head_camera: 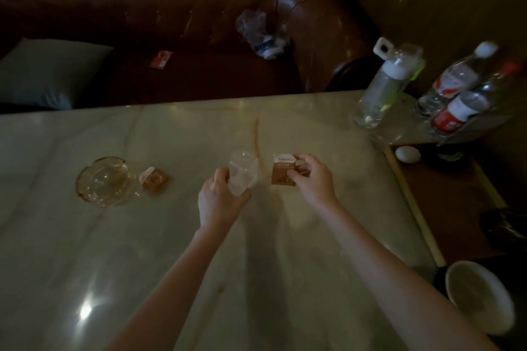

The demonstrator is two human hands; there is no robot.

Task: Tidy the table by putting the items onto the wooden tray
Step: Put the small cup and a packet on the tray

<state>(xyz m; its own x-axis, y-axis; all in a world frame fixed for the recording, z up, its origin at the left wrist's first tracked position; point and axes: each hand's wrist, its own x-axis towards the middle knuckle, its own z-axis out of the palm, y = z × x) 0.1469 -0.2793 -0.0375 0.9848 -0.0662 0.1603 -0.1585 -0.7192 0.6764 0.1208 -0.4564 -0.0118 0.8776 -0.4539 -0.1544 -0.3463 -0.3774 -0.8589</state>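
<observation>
My left hand [218,194] grips a crumpled clear plastic wrapper [243,172] on the pale marble table [142,236]. My right hand [309,177] holds a small brown and white box [281,174] resting on the table just right of the wrapper. Further left stand a glass ashtray [104,181] and a second small brown packet [154,178] beside it. The wooden tray [422,208] lies at the table's right edge, with a white egg-shaped thing [407,154] on it.
A clear bottle with a white cap [385,88] and two or three red-labelled water bottles [456,94] stand at the far right. A white bowl [479,302] sits near the right front. Behind the table is a brown leather sofa [171,23] with a cushion, a plastic bag and a small red packet.
</observation>
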